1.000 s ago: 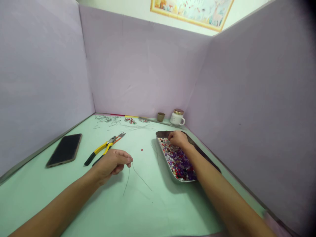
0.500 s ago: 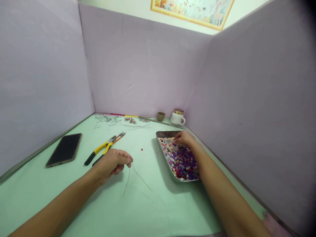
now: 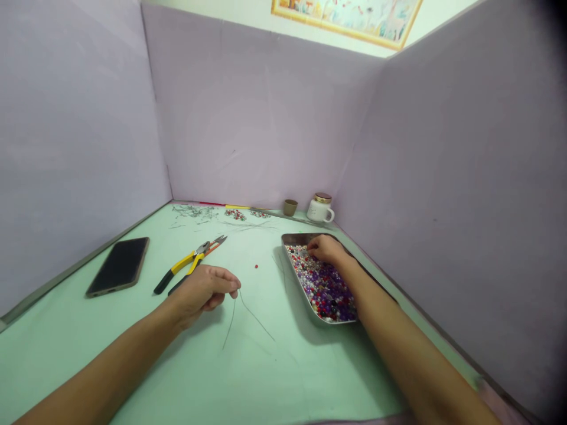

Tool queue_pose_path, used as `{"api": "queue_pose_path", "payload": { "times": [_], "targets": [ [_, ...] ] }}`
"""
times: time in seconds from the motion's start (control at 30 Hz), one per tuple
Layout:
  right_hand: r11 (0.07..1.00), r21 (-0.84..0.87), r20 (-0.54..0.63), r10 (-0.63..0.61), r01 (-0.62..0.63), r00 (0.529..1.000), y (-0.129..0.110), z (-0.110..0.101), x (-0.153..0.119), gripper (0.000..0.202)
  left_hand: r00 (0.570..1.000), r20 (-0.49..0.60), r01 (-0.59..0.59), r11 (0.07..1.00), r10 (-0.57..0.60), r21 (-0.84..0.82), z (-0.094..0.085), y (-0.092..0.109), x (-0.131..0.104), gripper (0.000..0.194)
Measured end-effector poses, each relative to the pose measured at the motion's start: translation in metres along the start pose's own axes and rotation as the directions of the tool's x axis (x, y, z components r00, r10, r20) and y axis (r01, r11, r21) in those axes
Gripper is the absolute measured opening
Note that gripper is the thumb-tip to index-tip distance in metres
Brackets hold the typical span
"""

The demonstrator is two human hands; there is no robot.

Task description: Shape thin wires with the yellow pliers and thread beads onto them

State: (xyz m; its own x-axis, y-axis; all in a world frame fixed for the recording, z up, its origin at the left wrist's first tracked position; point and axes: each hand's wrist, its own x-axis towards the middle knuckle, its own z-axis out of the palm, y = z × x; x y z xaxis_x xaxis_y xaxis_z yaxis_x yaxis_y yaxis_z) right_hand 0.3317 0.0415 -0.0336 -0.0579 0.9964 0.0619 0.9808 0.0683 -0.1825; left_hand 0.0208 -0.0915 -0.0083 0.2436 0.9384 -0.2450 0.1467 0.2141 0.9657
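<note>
Between thumb and fingertips, my left hand [image 3: 211,289] pinches a thin bent wire [image 3: 254,317], whose two ends hang apart above the table. My right hand [image 3: 325,249] reaches into the far part of a metal tray [image 3: 305,297]. Its fingers are bent down among the beads [image 3: 325,286], which are purple, red, white and dark. What the right fingertips hold, if anything, is hidden. A single red bead [image 3: 256,266] lies on the table between my left hand and the tray.
Yellow-and-black pliers [image 3: 188,264] lie behind my left hand, with a phone [image 3: 119,267] farther left. At the back are wire scraps [image 3: 195,212], beaded pieces [image 3: 235,215], a small brown cup [image 3: 290,207] and a lidded white mug [image 3: 319,209]. Loose wires [image 3: 282,271] lie beside the tray.
My right hand has shifted slightly left within the tray, over the pale beads. My left hand keeps its pinch on the wire. The whole view has moved slightly.
</note>
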Motion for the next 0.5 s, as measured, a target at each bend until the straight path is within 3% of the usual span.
{"api": "queue_pose_path", "payload": {
  "times": [0.5],
  "targets": [
    [0.993, -0.057, -0.031, 0.103, -0.105, 0.994, -0.0005, -0.0089, -0.0022, 0.024, 1.000, 0.008, -0.010, 1.000, 0.010, 0.003, -0.0020, -0.0036, -0.0001, 0.009]
  ]
}}
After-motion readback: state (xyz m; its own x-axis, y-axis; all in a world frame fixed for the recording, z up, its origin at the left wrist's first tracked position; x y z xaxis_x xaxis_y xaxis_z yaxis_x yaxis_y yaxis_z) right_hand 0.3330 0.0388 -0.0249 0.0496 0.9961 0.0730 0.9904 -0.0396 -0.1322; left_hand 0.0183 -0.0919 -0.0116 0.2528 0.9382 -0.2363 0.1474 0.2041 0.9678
